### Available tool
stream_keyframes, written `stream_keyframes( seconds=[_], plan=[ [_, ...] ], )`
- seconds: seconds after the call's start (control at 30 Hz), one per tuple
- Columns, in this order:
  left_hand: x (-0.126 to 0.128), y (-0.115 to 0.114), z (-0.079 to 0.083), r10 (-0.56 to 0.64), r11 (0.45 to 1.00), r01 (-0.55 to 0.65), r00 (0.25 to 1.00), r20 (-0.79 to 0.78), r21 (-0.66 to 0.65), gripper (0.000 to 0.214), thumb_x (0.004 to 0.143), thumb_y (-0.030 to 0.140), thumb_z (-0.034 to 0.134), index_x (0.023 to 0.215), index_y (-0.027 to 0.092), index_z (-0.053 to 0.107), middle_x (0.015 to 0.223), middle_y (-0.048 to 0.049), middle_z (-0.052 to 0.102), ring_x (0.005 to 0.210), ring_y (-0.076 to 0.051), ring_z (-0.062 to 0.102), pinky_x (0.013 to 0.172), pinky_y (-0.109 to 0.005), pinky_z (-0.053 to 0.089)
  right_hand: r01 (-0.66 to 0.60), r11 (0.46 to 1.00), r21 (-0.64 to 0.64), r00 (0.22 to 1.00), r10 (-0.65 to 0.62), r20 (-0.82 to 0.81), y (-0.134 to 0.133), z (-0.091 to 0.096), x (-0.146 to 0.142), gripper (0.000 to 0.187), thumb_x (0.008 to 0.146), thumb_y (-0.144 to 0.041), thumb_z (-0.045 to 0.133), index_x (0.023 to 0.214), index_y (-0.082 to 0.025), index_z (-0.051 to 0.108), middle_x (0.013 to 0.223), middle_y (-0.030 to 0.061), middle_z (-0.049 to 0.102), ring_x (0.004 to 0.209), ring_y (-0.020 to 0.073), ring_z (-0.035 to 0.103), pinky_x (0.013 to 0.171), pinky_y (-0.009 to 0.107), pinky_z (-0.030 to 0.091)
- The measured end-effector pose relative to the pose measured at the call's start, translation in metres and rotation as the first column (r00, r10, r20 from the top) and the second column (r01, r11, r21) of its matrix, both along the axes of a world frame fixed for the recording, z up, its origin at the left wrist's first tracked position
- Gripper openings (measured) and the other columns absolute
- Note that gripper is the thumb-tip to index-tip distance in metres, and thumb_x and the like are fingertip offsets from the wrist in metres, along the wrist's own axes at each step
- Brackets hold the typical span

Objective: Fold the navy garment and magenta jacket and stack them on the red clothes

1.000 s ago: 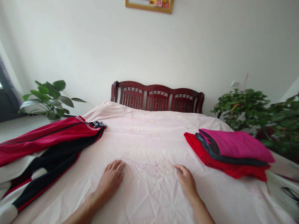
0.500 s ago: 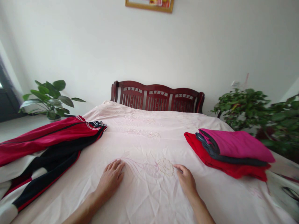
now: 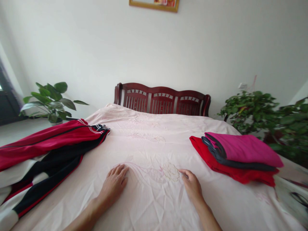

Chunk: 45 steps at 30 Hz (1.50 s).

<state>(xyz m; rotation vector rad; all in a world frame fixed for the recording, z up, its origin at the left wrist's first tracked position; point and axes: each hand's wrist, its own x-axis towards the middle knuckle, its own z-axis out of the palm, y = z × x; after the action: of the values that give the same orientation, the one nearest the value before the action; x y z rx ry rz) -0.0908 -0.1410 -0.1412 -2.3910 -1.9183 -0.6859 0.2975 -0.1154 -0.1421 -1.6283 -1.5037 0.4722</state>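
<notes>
My left hand [image 3: 116, 180] lies palm down on the pale pink bedsheet [image 3: 149, 199], fingers stretched out and nothing in them. Beside the embroidered flower [image 3: 171, 172], my right hand [image 3: 191, 183] rests on its side on the sheet, holding nothing, with its fingers extended and some hidden from view. To the left are spread red, black and white tracksuit garments [image 3: 57, 134] with striped edges. On the right sits a stack of folded clothes: a magenta one [image 3: 247, 150] on top, a dark grey one [image 3: 250, 166] under it and a red one [image 3: 231, 173] at the bottom.
A dark red wooden headboard [image 3: 162, 99] stands at the far end against the wall. Leafy plants flank the bed, one at the left [image 3: 51, 101] and others at the right [image 3: 252, 110]. A thin black object [image 3: 299, 198] lies at the right edge.
</notes>
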Motion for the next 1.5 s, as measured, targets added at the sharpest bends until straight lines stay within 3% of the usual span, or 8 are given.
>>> stream_keyframes(
  seconds=[0.3, 1.5],
  plan=[
    [0.0014, -0.0013, 0.0049, 0.007, 0.999, -0.007, 1.0, -0.028, -0.032, 0.045, 0.091, 0.021, 0.046, 0.134, 0.019, 0.058, 0.142, -0.0099, 0.056, 0.134, -0.029, 0.046, 0.114, -0.047, 0.035, 0.008, 1.0, -0.004, 1.0, -0.008, -0.005, 0.0008, 0.001, -0.0006, 0.042, 0.073, -0.032, 0.043, 0.102, -0.019, 0.071, 0.109, 0.0081, 0.073, 0.107, 0.0245, 0.065, 0.097, 0.037, 0.047],
    [-0.0013, 0.0005, -0.0019, -0.006, 1.0, 0.006, 1.0, 0.028, -0.004, 0.044, 0.089, 0.021, 0.049, 0.132, 0.022, 0.059, 0.14, -0.0081, 0.057, 0.134, -0.027, 0.046, 0.115, -0.045, 0.034, 0.0, 1.0, 0.023, 1.0, 0.0, -0.013, -0.0018, 0.004, -0.002, 0.041, 0.073, -0.032, 0.044, 0.101, -0.019, 0.071, 0.109, 0.0087, 0.073, 0.107, 0.0244, 0.065, 0.098, 0.037, 0.048]
  ],
)
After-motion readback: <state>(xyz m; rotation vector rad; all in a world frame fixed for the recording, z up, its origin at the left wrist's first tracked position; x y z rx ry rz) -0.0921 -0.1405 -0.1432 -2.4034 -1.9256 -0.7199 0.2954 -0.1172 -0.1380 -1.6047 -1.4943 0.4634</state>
